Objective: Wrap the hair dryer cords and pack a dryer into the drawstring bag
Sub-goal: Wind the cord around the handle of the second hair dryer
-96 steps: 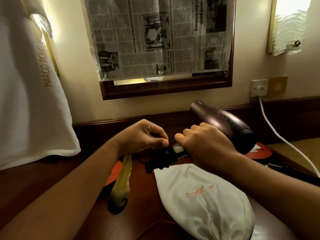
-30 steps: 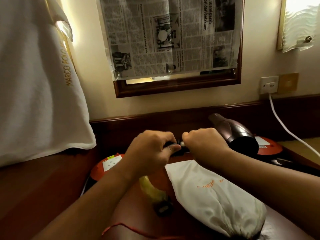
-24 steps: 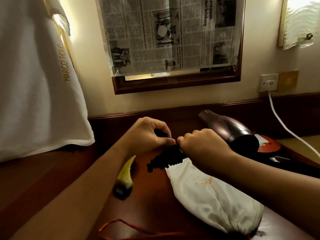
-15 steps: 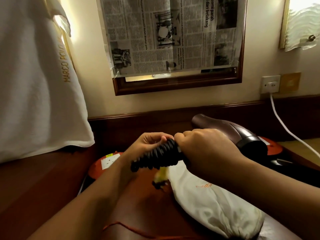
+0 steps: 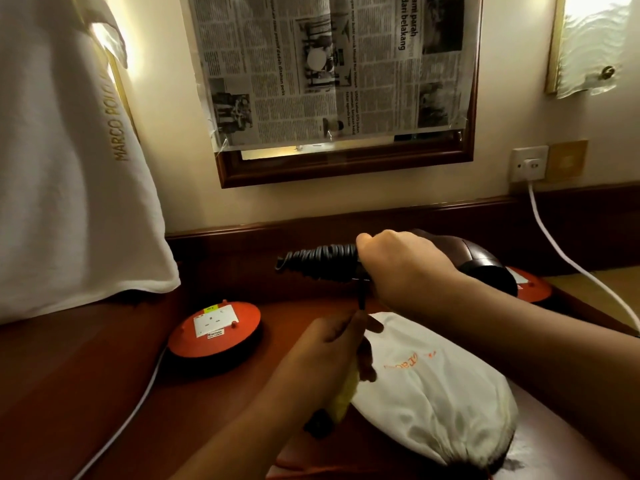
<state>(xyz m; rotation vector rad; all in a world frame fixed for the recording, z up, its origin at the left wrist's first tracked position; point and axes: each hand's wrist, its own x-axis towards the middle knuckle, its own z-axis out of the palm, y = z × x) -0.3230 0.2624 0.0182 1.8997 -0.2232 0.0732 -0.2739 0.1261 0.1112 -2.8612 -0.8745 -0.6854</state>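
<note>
Our right hand (image 5: 405,268) curls tight round the handle of the hair dryer (image 5: 474,256), held above the desk (image 5: 86,375) near the back wall, with its black cord (image 5: 318,259) wound in coils along the handle. Our left hand (image 5: 329,351) sits lower, fingers curled, pinching the loose stretch of cord that drops from the coils; a yellow tag (image 5: 344,396) hangs below it. The white drawstring bag (image 5: 433,386) lies bulging on the desk under our hands, near an orange extension reel (image 5: 214,327).

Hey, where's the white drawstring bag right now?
Head view, lower centre-right: the white drawstring bag lies on the desk, beside the left hand pinching the cord and below the right hand gripping the hair dryer.
</note>
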